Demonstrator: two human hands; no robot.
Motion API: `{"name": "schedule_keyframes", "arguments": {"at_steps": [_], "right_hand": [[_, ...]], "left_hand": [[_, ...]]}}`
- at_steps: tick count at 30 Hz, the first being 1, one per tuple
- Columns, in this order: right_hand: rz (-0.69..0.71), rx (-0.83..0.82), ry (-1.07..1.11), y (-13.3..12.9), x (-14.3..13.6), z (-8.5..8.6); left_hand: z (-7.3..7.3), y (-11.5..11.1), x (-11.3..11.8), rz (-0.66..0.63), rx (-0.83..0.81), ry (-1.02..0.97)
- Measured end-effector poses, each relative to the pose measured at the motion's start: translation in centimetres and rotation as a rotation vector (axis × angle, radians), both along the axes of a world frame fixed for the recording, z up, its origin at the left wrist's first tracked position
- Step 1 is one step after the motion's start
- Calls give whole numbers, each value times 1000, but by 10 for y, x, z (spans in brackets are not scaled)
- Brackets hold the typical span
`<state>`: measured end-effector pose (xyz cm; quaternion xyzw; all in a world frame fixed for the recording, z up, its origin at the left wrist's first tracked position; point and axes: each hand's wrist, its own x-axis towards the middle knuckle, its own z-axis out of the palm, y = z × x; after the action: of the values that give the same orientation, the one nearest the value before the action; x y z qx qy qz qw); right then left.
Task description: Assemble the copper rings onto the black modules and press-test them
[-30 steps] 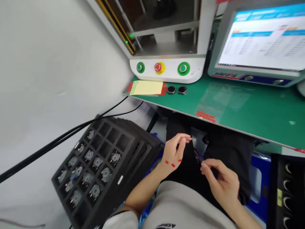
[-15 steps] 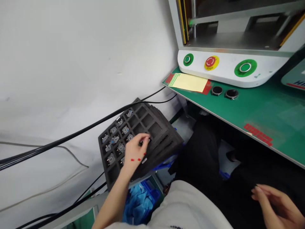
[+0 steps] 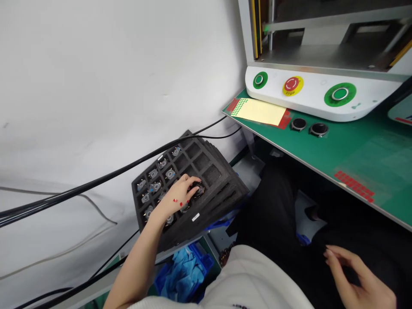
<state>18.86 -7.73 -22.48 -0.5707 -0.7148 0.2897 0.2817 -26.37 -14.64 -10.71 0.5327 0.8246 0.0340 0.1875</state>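
My left hand (image 3: 180, 193) reaches over a black foam tray (image 3: 210, 174) with square pockets. Its thumb and fingers are closed around the edge of a round dark watch part (image 3: 199, 190) in a pocket near the tray's right side. Similar round watch parts (image 3: 156, 186) fill several other pockets, some carrying blue dots. Small red stickers dot the back of this hand. My right hand (image 3: 363, 279) is over my lap, thumb and fingertips pinched together; what they hold, if anything, is too small to make out.
More foam trays are stacked beneath. Black cables (image 3: 106, 174) cross in front of the tray. Two watch cases (image 3: 298, 124) and a yellow sticker sheet (image 3: 259, 110) lie on the green bench (image 3: 360, 150), before a machine with a stop button (image 3: 292, 84). A blue bin (image 3: 206, 259) sits below.
My left hand has shifted slightly, and the round watch part now shows between its fingers. My right hand has moved a little left and down. The view has shifted slightly.
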Motion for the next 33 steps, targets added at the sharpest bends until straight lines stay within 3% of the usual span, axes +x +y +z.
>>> {"name": "schedule_keyframes", "arguments": {"at_steps": [3, 13, 18, 23, 28, 30, 33], "right_hand": [[129, 52, -22, 0, -3, 2], [68, 60, -24, -3, -4, 3], [101, 105, -36, 0, -6, 4], [128, 165, -40, 1, -6, 3], [156, 209, 16, 6, -17, 6], [186, 244, 59, 9, -27, 13], [250, 363, 91, 19, -46, 31]], "left_hand": [[0, 2, -3, -18, -42, -20], [-2, 6, -18, -31, -74, -90], [-1, 8, -14, 38, -22, -169], [11, 1, -5, 200, 93, -272], [18, 4, 33, 405, 432, -363], [11, 20, 64, 445, 521, -510], [-14, 63, 121, 437, 563, -814]]}}
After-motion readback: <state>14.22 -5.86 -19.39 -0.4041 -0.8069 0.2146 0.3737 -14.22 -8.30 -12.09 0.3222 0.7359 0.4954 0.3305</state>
